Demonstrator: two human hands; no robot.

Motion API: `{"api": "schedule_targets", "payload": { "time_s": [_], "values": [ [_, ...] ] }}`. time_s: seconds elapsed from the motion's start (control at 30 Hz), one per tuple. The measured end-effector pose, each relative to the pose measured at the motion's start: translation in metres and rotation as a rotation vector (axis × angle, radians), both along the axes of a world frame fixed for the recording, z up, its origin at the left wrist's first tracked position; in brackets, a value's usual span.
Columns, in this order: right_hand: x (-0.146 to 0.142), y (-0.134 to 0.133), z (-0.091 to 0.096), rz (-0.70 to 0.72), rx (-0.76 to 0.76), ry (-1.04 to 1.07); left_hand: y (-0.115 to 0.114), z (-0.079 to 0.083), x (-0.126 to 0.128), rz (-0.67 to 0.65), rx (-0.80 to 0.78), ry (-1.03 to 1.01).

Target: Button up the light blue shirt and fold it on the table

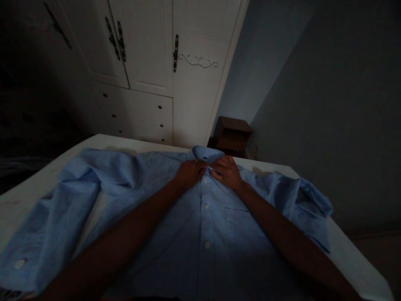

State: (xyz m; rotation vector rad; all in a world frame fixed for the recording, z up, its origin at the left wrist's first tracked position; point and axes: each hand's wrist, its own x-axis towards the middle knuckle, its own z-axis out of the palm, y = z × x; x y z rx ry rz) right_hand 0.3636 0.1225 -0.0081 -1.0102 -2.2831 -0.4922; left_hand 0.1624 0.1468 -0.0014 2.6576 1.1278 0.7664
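Note:
A light blue button-up shirt (175, 234) lies spread face up, its collar (203, 152) at the far end and both sleeves out to the sides. Just below the collar, my left hand (189, 172) pinches the front placket from the left. My right hand (227, 171) grips the same spot from the right, fingers bent close to the left fingertips. Whatever button sits between the fingers is hidden. Down the placket, several white buttons (206, 206) show in a line. A chest pocket (239, 225) lies beside my right forearm, and a cuff button (19, 264) is on the left sleeve.
Under the shirt is a white table (351, 251) with angled corners. Beyond it stands a white wardrobe (150, 50) with dark handles and drawers. A small brown cabinet (234, 131) stands behind the table, by the grey wall (328, 125). The room is dim.

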Motion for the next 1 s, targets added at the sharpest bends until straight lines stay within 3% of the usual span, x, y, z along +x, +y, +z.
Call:
{"api": "schedule_targets", "payload": {
  "time_s": [0.17, 0.57, 1.0],
  "values": [
    [0.001, 0.001, 0.0, 0.051, -0.001, 0.075, 0.0, 0.002, -0.001, 0.002, -0.064, -0.107],
    [0.002, 0.011, -0.009, 0.176, -0.17, 0.432, 0.01, -0.006, -0.002, -0.056, -0.181, -0.352],
    [-0.001, 0.004, -0.004, 0.17, -0.116, 0.427, 0.012, -0.006, -0.003, -0.087, -0.013, -0.233]
  ]
}}
